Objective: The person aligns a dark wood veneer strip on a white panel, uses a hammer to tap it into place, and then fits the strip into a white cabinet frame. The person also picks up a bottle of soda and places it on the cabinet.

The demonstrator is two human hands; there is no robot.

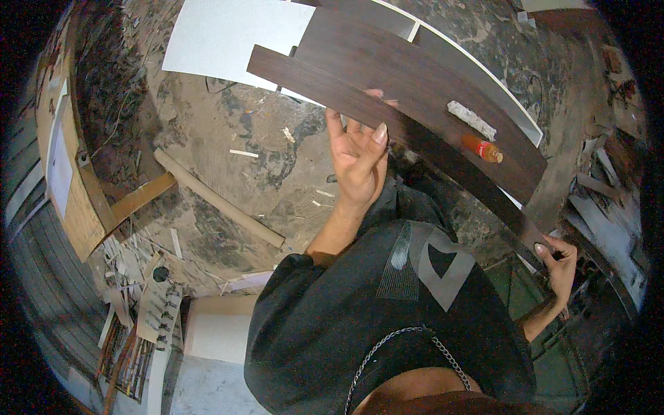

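Note:
A long, narrow dark brown wood-grain board (429, 142) stretches across in front of me, from the upper middle down to the right. My left hand (360, 155) grips it left of its middle, with the thumb on the near side and some fingertips showing past the far edge. Near the board's right end, my right hand (559, 266) pinches it between thumb and fingers. Beyond it lies a wider dark brown panel (387, 59). On that panel rest a small amber bottle (482, 148) and a crumpled whitish strip (472, 120).
White-edged compartments (477, 59) run along the far side of the panel. A white sheet (235, 41) lies at the upper left. On the dirty floor are a cardboard tube (218, 197) and scattered offcuts. A wooden frame (90, 180) stands left; a rack of tools (159, 311) is lower left.

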